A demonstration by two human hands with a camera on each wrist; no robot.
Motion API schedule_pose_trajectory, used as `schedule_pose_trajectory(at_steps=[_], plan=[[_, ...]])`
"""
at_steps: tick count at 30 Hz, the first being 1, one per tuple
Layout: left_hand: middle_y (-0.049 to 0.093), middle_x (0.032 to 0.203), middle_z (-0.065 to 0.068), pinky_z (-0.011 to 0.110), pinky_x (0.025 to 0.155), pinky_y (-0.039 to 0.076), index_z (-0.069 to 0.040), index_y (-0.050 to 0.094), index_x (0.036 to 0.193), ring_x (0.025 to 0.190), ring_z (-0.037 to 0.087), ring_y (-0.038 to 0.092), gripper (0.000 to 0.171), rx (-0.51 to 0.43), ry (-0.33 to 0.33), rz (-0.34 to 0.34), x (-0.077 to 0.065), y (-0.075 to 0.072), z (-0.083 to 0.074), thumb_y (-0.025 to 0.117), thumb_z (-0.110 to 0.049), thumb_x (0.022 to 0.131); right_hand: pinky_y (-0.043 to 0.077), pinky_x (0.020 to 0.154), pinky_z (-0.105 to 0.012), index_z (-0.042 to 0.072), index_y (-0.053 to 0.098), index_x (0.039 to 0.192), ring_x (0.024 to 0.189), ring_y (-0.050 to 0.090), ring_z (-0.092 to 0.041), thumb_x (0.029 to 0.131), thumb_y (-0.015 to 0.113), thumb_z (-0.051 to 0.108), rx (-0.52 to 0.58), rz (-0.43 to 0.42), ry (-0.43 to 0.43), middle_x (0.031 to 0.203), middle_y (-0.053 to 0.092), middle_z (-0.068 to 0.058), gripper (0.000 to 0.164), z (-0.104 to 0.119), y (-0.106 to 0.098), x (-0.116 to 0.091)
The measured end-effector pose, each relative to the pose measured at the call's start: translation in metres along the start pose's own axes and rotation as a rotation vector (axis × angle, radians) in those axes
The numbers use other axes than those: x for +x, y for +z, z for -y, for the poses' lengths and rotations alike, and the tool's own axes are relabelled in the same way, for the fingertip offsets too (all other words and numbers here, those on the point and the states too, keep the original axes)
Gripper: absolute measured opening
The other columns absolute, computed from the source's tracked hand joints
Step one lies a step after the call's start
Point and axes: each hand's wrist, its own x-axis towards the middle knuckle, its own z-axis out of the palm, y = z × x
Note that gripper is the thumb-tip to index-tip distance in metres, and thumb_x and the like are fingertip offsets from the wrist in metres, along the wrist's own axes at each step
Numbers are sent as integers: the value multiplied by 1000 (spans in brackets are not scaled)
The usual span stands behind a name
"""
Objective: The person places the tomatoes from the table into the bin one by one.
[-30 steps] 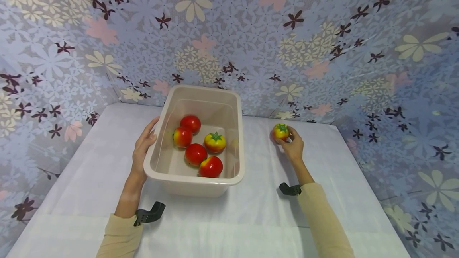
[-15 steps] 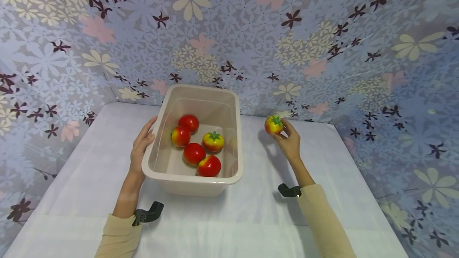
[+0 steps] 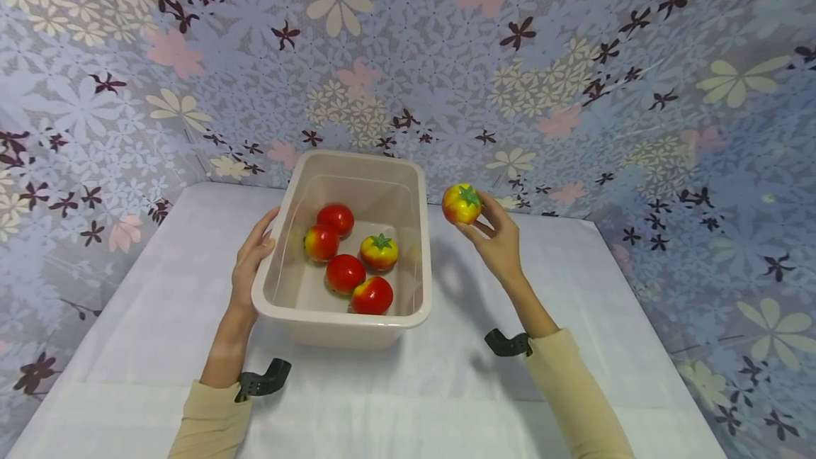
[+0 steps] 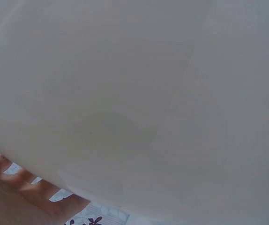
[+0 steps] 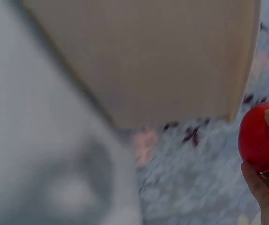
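A red-and-yellow toy tomato [image 3: 462, 204] with a green leafy top is pinched between the thumb and fingers of my right hand [image 3: 497, 236]. It is held above the table, just right of the bin's rim. In the right wrist view the tomato's red underside [image 5: 261, 140] shows at the right edge. My left hand [image 3: 251, 268] rests against the outer left side of a beige plastic bin [image 3: 357, 320], fingers extended along it. The left wrist view is mostly filled by the bin's wall [image 4: 139, 93]. Several toy tomatoes, one of them stem-up [image 3: 379, 252], lie on the bin floor.
A white cloth covers the table [image 3: 561, 268]. Behind it and at both sides hangs a flower-patterned fabric [image 3: 414, 55], close to the bin's far end. A black wrist mount sits on each forearm, one left [image 3: 264, 377] and one right [image 3: 506, 342].
My right hand has lifted the toy tomato off the table and carried it left toward the bin. My left hand and the bin stay in place.
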Motion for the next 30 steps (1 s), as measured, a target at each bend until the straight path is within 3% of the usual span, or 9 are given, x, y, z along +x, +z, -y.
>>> schedule_pose_trajectory(at_steps=[9,13,19,23,30], plan=[[34,155,12,24,108,39,-12,28,154,136,27,37,53,-8,3,0,0,0,0,24,-15,101,49,100,-29,-10,44,139,129,51,-36,82,69,-10,112,69,-105,141,49,-26,62,43,15,-3],[35,155,11,24,108,39,-11,28,154,136,27,37,53,-14,8,-3,0,0,1,24,-14,101,48,100,-26,-12,43,139,128,52,-31,81,68,-14,143,119,-149,141,48,-28,63,53,23,-6],[36,154,10,23,107,40,-11,28,154,135,27,38,52,-15,10,-2,0,0,1,24,-14,101,43,108,-37,-12,44,139,120,57,-35,81,70,-11,118,165,-165,138,51,-27,64,59,34,-11],[36,154,9,23,107,39,-11,28,154,135,27,37,52,-18,9,-2,0,0,2,24,-14,102,36,112,-46,-10,44,139,123,54,-39,82,70,-8,89,178,-153,139,52,-27,63,62,39,-13],[35,154,9,23,107,40,-12,29,153,135,28,37,52,-8,5,-5,0,0,1,25,-15,102,34,114,-48,-10,45,139,129,51,-39,83,71,-6,68,184,-151,141,50,-26,63,63,42,-13]])
